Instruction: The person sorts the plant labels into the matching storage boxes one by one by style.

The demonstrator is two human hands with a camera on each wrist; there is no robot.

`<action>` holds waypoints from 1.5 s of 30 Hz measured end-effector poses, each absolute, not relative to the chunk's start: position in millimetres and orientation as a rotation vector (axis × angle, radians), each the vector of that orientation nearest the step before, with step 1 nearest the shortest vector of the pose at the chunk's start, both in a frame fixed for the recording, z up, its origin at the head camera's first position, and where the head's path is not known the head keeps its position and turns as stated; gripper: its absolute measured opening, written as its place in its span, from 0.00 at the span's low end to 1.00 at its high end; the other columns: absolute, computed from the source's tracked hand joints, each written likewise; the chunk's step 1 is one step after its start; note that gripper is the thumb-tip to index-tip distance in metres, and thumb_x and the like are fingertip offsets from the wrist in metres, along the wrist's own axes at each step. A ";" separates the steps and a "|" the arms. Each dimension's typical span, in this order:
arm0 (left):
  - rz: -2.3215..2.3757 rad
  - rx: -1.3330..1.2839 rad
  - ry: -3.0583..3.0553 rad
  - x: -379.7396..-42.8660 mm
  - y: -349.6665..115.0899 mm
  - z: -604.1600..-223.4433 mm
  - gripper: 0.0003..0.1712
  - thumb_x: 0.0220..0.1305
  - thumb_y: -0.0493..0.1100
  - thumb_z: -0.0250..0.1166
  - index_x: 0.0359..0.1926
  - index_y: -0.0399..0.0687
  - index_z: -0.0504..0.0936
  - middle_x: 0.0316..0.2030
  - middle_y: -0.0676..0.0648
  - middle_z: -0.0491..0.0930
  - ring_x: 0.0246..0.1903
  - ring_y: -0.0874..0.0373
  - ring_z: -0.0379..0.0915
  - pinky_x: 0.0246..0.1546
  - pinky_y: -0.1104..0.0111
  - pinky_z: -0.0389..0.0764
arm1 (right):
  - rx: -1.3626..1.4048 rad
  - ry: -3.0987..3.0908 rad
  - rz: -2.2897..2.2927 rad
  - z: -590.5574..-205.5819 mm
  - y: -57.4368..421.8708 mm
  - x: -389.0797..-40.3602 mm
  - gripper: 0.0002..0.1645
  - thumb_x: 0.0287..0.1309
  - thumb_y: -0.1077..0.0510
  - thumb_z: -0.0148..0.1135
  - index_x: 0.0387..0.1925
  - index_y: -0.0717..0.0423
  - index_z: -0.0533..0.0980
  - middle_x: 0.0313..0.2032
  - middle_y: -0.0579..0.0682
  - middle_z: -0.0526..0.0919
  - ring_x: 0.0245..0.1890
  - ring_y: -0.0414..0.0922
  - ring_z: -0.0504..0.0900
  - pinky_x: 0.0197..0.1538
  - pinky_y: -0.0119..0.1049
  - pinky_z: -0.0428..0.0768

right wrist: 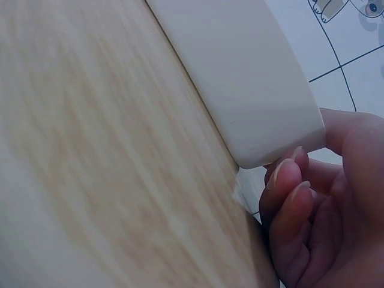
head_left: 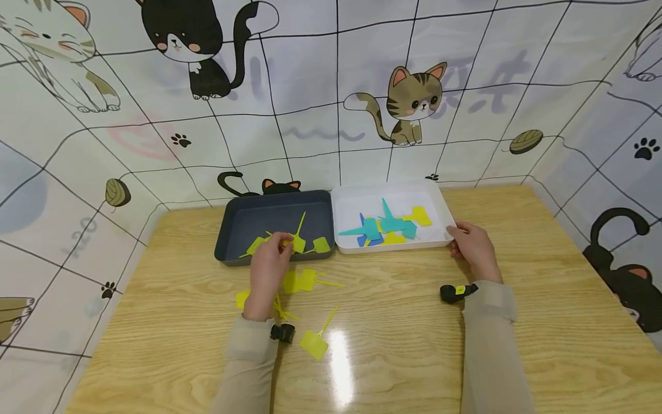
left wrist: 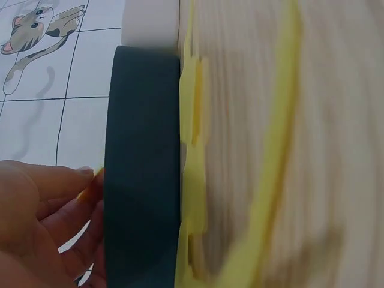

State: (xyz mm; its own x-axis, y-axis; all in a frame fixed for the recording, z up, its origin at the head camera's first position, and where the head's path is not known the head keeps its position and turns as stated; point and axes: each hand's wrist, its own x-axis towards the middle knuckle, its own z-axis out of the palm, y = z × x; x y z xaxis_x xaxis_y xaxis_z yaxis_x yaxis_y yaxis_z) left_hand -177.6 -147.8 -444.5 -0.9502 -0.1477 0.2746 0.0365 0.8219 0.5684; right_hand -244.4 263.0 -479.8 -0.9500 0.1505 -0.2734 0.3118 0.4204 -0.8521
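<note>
My left hand [head_left: 269, 273] reaches over the front wall of a dark grey tray [head_left: 258, 213]. In the left wrist view its thumb and finger pinch a yellow plastic tag [left wrist: 90, 186], mostly hidden behind the tray wall. Other yellow tags [head_left: 321, 245], flat squares with thin tails, lie in that tray near the hand. My right hand [head_left: 476, 250] holds the front right corner of a white tray [head_left: 357, 195], thumb at the rim and fingers curled near its underside. Teal tags [head_left: 395, 224], blue tags [head_left: 376, 241] and yellow tags lie inside the white tray.
Both trays stand side by side at the back of the wooden table [head_left: 393, 322], near a cat-patterned backdrop [head_left: 310, 75]. Several loose yellow tags [head_left: 307, 280] lie in front of the dark tray, around the left wrist. A single tag [head_left: 314, 345] lies closer to the front.
</note>
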 end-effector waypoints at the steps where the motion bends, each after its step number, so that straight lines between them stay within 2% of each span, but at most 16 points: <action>1: -0.849 0.088 -2.709 -178.3 -146.8 -444.9 0.08 0.59 0.40 0.60 0.40 0.47 0.79 0.23 0.49 0.74 0.19 0.56 0.64 0.19 0.68 0.64 | 0.416 2.512 -1.558 -479.7 262.9 -244.3 0.37 0.59 0.39 0.47 0.63 0.57 0.59 0.28 0.54 0.73 0.17 0.38 0.72 0.24 0.32 0.76; 7: -0.774 0.067 -2.768 -181.1 -143.6 -449.7 0.09 0.60 0.41 0.58 0.41 0.49 0.81 0.26 0.51 0.78 0.14 0.59 0.62 0.13 0.69 0.62 | 0.417 2.496 -1.568 -479.5 261.7 -243.9 0.37 0.59 0.40 0.48 0.63 0.57 0.59 0.28 0.53 0.73 0.17 0.38 0.72 0.24 0.32 0.76; 10: -0.767 0.038 -2.786 -182.1 -142.5 -452.0 0.10 0.60 0.43 0.58 0.41 0.51 0.82 0.27 0.52 0.80 0.15 0.60 0.64 0.14 0.70 0.63 | 0.419 2.505 -1.559 -480.0 262.8 -243.8 0.37 0.59 0.40 0.48 0.63 0.57 0.60 0.28 0.54 0.73 0.17 0.38 0.72 0.24 0.32 0.76; 15: -0.801 0.055 -2.789 -182.8 -141.5 -454.7 0.10 0.60 0.44 0.59 0.41 0.53 0.83 0.31 0.53 0.81 0.23 0.60 0.71 0.21 0.68 0.70 | 0.418 2.511 -1.555 -479.9 265.0 -244.4 0.38 0.59 0.39 0.47 0.64 0.56 0.58 0.31 0.55 0.73 0.17 0.37 0.71 0.24 0.31 0.76; 17: -0.795 0.062 -2.804 -182.6 -141.9 -455.6 0.10 0.60 0.45 0.59 0.41 0.53 0.83 0.32 0.53 0.81 0.24 0.59 0.72 0.28 0.65 0.71 | 0.407 2.512 -1.558 -479.4 265.1 -244.9 0.38 0.59 0.39 0.47 0.64 0.56 0.58 0.31 0.56 0.73 0.17 0.37 0.71 0.25 0.31 0.76; 20: -0.788 0.054 -2.840 -182.8 -142.0 -457.3 0.11 0.62 0.47 0.57 0.41 0.54 0.83 0.31 0.53 0.82 0.26 0.58 0.73 0.36 0.60 0.66 | 0.398 2.517 -1.559 -479.5 265.4 -245.4 0.38 0.59 0.39 0.47 0.64 0.56 0.58 0.30 0.55 0.73 0.18 0.38 0.71 0.24 0.31 0.76; 25: -0.804 0.038 -2.886 -183.8 -141.6 -460.0 0.14 0.64 0.50 0.53 0.41 0.55 0.83 0.31 0.55 0.81 0.31 0.57 0.73 0.36 0.59 0.58 | 0.401 2.523 -1.559 -480.2 265.2 -245.3 0.36 0.60 0.40 0.47 0.64 0.57 0.59 0.29 0.55 0.73 0.17 0.38 0.71 0.24 0.32 0.76; 32: -0.781 0.014 -2.917 -183.8 -141.1 -461.5 0.14 0.65 0.51 0.51 0.41 0.58 0.83 0.37 0.55 0.78 0.37 0.54 0.69 0.40 0.56 0.55 | 0.412 2.514 -1.561 -479.2 264.4 -244.6 0.37 0.59 0.40 0.47 0.63 0.56 0.59 0.29 0.55 0.73 0.17 0.38 0.71 0.23 0.31 0.76; 40: -0.776 0.033 -2.951 -182.8 -140.4 -463.2 0.17 0.66 0.54 0.48 0.44 0.57 0.81 0.51 0.48 0.71 0.54 0.51 0.61 0.46 0.52 0.52 | 0.428 2.506 -1.566 -481.0 265.2 -244.8 0.37 0.59 0.40 0.48 0.64 0.56 0.58 0.28 0.54 0.72 0.17 0.38 0.71 0.23 0.31 0.76; 45: -0.770 0.046 -2.992 -183.0 -141.7 -464.3 0.21 0.66 0.56 0.46 0.48 0.56 0.79 0.60 0.45 0.63 0.58 0.48 0.54 0.49 0.50 0.50 | 0.424 2.507 -1.575 -482.3 264.3 -245.7 0.38 0.59 0.39 0.48 0.64 0.56 0.58 0.28 0.53 0.73 0.17 0.38 0.71 0.23 0.31 0.76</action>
State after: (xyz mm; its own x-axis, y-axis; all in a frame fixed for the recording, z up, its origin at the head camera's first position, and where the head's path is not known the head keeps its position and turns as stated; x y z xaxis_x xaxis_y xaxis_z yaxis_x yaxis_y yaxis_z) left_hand -183.0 -141.7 -464.3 -0.9982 -0.0421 0.0427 -0.0162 0.8753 0.4834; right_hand -245.7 264.3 -482.3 -0.9487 0.1575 -0.2742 0.3153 0.4084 -0.8566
